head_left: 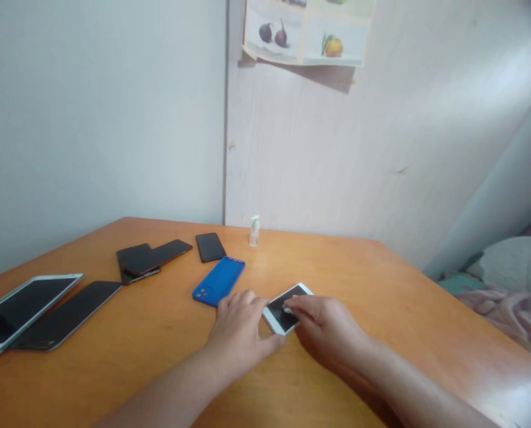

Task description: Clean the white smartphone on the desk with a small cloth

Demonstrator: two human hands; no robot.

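Observation:
A white smartphone (286,310) with a dark screen lies on the wooden table. My left hand (241,324) grips it at the left end, with the thumb at the near corner and the fingers by the far one. Over the screen, my right hand (323,318) pinches a small white wad (288,309), perhaps tissue or cloth, against the glass. Most of that wad is hidden by the fingers. Just beyond my left hand lies a blue phone case (220,280), its camera cutouts toward the left.
Several dark phones lie to the left, including a crossed pair (153,258) and a single phone (210,246). A white-framed tablet (28,306) overlaps a dark phone (75,315). A small pump bottle (254,232) stands near the wall. Fabric (506,309) is heaped beyond the table's right edge.

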